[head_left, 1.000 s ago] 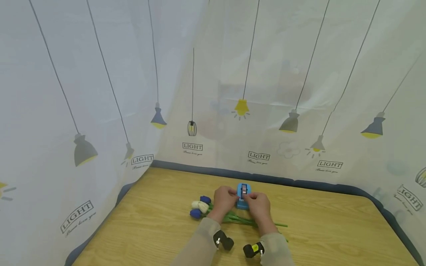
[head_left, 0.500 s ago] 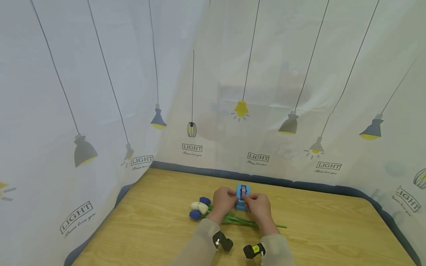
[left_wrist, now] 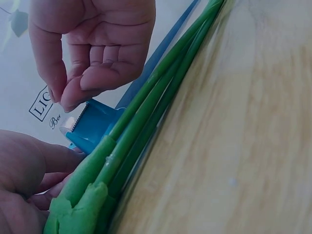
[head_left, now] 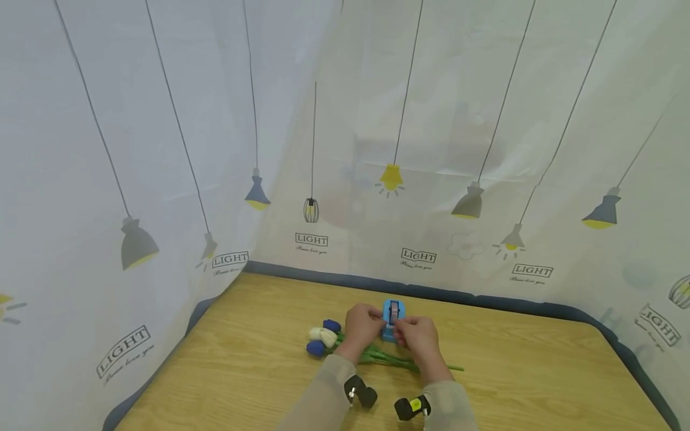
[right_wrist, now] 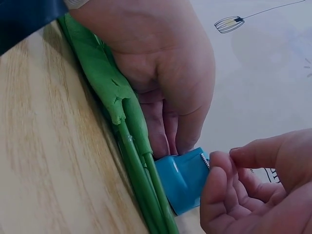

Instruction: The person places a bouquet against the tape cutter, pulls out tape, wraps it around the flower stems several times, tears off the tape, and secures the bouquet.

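Observation:
A light blue tape dispenser [head_left: 392,335] with a roll of tape [head_left: 394,311] in it stands on the table, between the hands. My left hand [head_left: 364,328] grips its left side, with thumb and fingers at the body in the right wrist view. My right hand [head_left: 419,338] pinches thumb against forefinger at the toothed cutter [left_wrist: 80,117], where a short clear strip of tape [left_wrist: 68,124] shows. How much tape is between the fingertips is hidden. Just in front of the dispenser lie artificial tulips, their green stems [right_wrist: 141,180] passing under both wrists.
Blue and white tulip heads [head_left: 323,336] lie left of the left hand; stem ends [head_left: 455,368] reach past the right wrist. The wooden table [head_left: 539,371] ends at a dark blue border under a lamp-printed curtain [head_left: 350,179]. Black cameras [head_left: 412,408] sit on the wrists.
My right hand has drawn slightly back towards me from the roll, its fingers still pinched. My left hand stays on the dispenser, and the tulips lie as before.

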{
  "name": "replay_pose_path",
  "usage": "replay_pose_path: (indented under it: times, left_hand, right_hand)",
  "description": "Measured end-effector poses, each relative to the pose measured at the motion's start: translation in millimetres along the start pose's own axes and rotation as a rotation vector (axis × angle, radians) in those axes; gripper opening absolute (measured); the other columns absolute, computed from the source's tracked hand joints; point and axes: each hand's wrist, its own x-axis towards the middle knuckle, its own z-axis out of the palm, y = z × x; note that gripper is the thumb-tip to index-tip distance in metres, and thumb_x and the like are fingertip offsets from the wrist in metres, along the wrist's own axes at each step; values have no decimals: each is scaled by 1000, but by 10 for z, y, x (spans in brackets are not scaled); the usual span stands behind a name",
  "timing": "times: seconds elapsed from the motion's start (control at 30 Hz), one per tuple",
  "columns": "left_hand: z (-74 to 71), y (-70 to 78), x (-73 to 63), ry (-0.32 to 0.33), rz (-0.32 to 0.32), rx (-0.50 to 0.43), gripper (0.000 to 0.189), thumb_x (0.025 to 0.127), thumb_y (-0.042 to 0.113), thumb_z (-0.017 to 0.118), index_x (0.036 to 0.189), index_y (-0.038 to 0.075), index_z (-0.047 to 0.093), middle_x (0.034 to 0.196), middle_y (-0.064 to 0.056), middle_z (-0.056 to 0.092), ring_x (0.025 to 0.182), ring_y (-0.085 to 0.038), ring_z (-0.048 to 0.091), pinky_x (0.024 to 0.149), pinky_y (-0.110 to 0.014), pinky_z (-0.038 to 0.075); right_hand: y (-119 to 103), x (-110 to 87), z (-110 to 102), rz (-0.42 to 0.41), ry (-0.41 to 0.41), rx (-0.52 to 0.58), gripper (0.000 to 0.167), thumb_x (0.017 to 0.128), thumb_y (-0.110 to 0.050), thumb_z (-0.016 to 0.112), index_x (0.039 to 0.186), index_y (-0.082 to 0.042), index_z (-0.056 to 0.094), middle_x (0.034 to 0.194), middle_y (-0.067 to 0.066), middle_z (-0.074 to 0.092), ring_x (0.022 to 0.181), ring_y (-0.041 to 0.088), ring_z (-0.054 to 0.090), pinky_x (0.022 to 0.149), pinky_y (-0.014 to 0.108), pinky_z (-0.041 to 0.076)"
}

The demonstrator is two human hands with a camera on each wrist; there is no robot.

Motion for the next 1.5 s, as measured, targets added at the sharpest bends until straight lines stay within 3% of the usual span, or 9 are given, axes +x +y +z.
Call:
replay_pose_path:
  times: [0.33,0.8,1.5]
  left_hand:
    - [-13,44,-37,-7,-6,10,10,89,10,85,98,7,83,88,-3,80,78,-12,72,66,-28,61]
    - [-14,41,-10,0,-11,39,10,89,12,85,97,8,82,88,-2,80,80,-13,72,69,-28,61]
    - [1,25,-10,-1,-9,43,10,87,12,86,96,9,82,87,-2,80,80,-13,72,70,-30,61]
  right_hand:
    - [36,-54,9,15,4,115,25,105,-8,64,116,14,68,83,8,75,69,8,69,62,22,60]
    - [113,-89,108,31,52,219,18,102,-2,65,110,14,68,76,4,71,64,7,66,58,21,56]
    - [178,-144,146,27,54,253,17,102,-1,65,110,14,67,79,8,73,65,9,67,59,22,58]
